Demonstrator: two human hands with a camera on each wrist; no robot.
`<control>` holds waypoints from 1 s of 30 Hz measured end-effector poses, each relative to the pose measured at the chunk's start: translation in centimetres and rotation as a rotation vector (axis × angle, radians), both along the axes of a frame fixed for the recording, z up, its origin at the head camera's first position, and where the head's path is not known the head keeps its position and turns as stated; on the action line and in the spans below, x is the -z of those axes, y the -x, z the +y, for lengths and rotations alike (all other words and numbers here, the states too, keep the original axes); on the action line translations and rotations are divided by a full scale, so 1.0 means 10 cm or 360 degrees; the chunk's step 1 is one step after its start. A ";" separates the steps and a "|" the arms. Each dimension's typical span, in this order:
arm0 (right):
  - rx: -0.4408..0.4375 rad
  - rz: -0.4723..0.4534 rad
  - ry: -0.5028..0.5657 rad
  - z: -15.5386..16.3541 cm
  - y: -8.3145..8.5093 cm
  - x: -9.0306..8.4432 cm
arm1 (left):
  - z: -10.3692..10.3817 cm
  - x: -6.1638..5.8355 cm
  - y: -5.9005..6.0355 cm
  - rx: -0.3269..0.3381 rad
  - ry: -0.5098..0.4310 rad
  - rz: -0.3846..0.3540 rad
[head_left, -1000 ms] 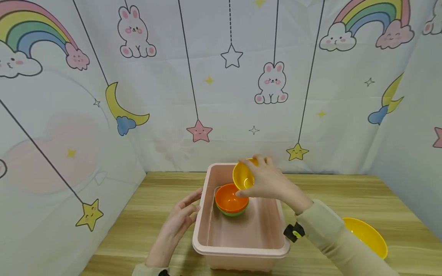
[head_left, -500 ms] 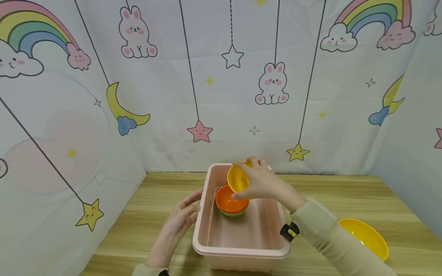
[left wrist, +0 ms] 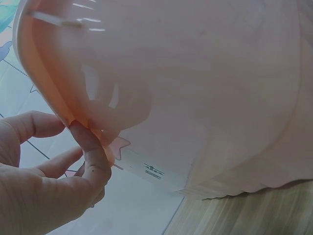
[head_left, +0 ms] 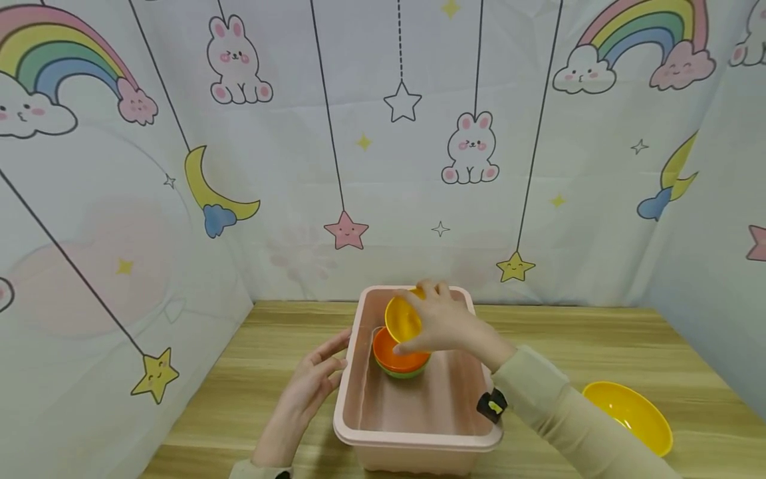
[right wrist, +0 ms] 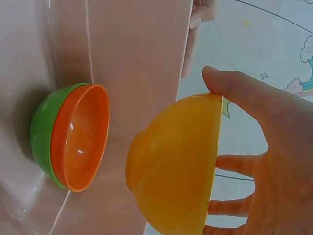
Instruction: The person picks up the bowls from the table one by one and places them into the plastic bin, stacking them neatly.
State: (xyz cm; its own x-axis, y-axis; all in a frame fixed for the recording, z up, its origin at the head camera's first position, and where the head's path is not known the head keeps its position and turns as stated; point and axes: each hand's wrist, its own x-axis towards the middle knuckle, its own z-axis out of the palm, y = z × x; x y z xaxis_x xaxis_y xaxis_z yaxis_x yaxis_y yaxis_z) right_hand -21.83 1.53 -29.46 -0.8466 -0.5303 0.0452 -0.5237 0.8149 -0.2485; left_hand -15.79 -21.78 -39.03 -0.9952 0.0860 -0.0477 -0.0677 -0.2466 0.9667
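My right hand (head_left: 445, 322) grips a small yellow bowl (head_left: 403, 319) by its rim and holds it tilted over the pink plastic bin (head_left: 359, 439). Right below it, an orange bowl (head_left: 397, 350) sits nested in a green bowl (head_left: 402, 372) on the bin's floor. In the right wrist view the yellow bowl (right wrist: 173, 164) hangs beside the orange bowl (right wrist: 80, 137) and the green bowl (right wrist: 41, 129) without touching them. My left hand (head_left: 314, 382) rests with straight fingers against the bin's left wall; its fingers (left wrist: 90, 156) touch the bin's rim (left wrist: 44, 73).
A larger yellow bowl (head_left: 628, 416) lies on the wooden table (head_left: 275, 352) at the right, near my right sleeve (head_left: 556, 412). Cartoon-printed cloth walls (head_left: 383, 153) close in the table at the back and both sides.
My right hand has carried the small yellow bowl left and down, closer over the orange bowl. The left hand has stayed on the bin's side.
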 end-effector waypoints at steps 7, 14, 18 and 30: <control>-0.0033 -0.0018 -0.0016 -0.06 0.02 0.01 | 0.00 -0.01 0.00 -0.0001 -0.0006 0.0005; -0.0056 -0.0083 -0.0026 -0.10 0.04 0.05 | 0.00 -0.01 0.00 -0.0002 -0.0001 -0.0001; -0.0068 -0.0112 -0.0004 -0.12 0.05 0.07 | 0.00 0.00 0.00 0.0000 0.0009 0.0006; -0.0079 -0.0140 -0.0011 -0.18 0.10 0.12 | -0.01 0.01 0.01 0.0000 0.0009 -0.0002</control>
State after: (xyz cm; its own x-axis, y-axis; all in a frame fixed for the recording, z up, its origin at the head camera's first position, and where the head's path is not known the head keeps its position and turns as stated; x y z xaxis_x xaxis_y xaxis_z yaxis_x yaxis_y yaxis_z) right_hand -22.86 -0.27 -30.64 -0.8198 -0.5717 -0.0322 -0.5398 0.7904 -0.2897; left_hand -15.89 -21.89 -39.13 -0.9951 0.0857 -0.0495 -0.0689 -0.2411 0.9681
